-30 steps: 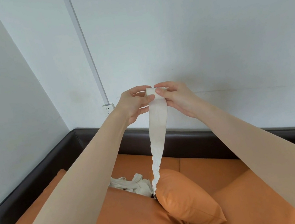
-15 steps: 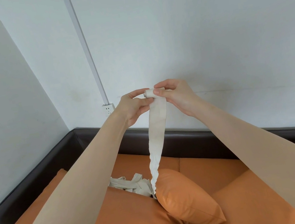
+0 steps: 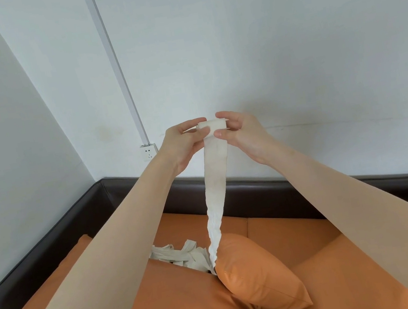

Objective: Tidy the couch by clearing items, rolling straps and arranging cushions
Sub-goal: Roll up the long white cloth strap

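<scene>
Both hands are raised in front of the white wall (image 3: 258,35), above the couch (image 3: 308,239). The left hand (image 3: 182,144) and the right hand (image 3: 241,131) hold a small rolled end of a cream fabric strap (image 3: 215,179) between them. The grip of the left hand is closed on the left end of the roll, thumb and forefinger pinching it; the grip of the right hand is closed on the right end, thumb below and fingers curled over the top. From the roll, the strap hangs flat and straight down toward the couch, becomes crinkled near its lower part, and passes into the gap between two orange cushions. The smaller orange cushion (image 3: 257,278) lies just right of that gap, tilted on the seat; the larger orange cushion (image 3: 181,308) lies left of it. A loose pile of further cream straps (image 3: 179,254) rests on the couch seat behind the larger cushion. The couch has a dark brown frame (image 3: 258,188) along the wall. A wall socket (image 3: 148,151) sits above the frame, left of the left hand.
</scene>
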